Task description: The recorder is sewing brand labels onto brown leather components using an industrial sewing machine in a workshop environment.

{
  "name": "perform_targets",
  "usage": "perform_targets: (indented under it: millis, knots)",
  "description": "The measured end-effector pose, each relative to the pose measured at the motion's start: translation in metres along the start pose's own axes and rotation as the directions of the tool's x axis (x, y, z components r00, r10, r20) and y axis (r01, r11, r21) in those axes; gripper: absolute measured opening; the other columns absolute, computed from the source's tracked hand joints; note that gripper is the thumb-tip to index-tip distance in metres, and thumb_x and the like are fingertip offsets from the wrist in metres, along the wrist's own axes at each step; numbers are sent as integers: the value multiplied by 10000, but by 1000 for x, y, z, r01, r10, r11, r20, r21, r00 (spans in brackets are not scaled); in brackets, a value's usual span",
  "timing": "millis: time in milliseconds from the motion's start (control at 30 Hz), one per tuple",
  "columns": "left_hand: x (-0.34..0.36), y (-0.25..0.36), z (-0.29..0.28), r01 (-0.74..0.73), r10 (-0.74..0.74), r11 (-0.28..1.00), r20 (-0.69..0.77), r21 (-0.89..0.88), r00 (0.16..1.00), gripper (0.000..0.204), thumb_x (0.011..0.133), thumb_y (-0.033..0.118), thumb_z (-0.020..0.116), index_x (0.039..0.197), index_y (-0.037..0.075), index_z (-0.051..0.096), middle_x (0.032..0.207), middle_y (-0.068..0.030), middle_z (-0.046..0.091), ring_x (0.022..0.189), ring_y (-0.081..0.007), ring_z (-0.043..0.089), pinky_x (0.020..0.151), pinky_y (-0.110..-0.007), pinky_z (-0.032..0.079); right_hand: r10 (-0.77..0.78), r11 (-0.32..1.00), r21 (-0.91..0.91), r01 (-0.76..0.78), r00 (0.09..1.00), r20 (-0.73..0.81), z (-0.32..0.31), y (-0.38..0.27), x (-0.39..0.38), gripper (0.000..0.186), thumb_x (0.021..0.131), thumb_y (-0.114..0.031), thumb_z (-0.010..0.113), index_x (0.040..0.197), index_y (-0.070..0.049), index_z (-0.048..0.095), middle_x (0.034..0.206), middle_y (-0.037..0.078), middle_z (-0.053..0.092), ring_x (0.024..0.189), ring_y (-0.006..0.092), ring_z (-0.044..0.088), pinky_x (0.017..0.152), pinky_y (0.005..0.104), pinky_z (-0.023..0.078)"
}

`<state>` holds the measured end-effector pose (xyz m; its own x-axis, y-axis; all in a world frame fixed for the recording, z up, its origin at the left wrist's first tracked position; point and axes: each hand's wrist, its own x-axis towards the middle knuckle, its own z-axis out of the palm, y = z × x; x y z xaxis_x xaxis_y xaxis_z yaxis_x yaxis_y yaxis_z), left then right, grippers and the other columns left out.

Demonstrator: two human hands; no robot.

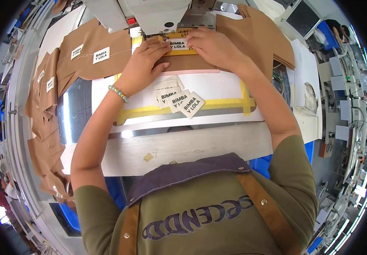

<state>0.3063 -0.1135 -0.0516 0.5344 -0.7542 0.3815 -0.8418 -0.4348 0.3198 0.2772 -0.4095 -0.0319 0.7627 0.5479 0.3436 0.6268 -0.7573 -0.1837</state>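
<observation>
A white label (178,44) with dark print lies on a brown panel (179,63) under the sewing machine head (158,19), against a yellow guide strip (185,52). My left hand (147,59) rests at the label's left side, fingers stretched forward and thumb apart. From the right, my right hand (213,47) lays its fingertips on the label's right edge, with the fingers bent a little. Nearer to me, several loose labels (192,105) lie fanned out on a white board edged with yellow tape (217,105).
Brown panels with labels attached (94,51) trail over the table's left side, joined by threads. A stack of brown panels (255,42) lies to the right. Beyond it stands a small screen (303,18). The pale table edge (192,144) runs in front of me.
</observation>
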Motion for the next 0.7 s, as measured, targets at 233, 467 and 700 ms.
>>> perform_targets:
  millis: [233,467,700]
  knots:
    - [-1,1,-9,140,-138,981,25,-137,990,483,972,110,776,1436,16,682,1549,-112,644,1459,-350,541,1230,-448,466,-222,965,-162,207,971,-84,21,-9,3,320,936,-4,651,1240,-58,735,1378,22,716,1314,258,630,1042,413,589]
    - [-10,-11,-14,49,-49,997,-6,62,999,492,994,163,769,1441,-18,667,1565,-136,632,1443,-357,556,1223,-447,473,-124,990,-66,127,991,39,20,-12,10,496,931,56,619,1382,-113,734,1475,4,688,1370,251,603,1079,395,592]
    - [-7,-8,-20,45,-54,990,60,130,997,508,996,174,766,1445,-38,660,1566,-140,634,1443,-356,553,1232,-453,460,-82,996,-22,83,996,42,22,-10,11,553,902,98,597,1374,-139,762,1496,4,689,1383,265,591,1124,396,569]
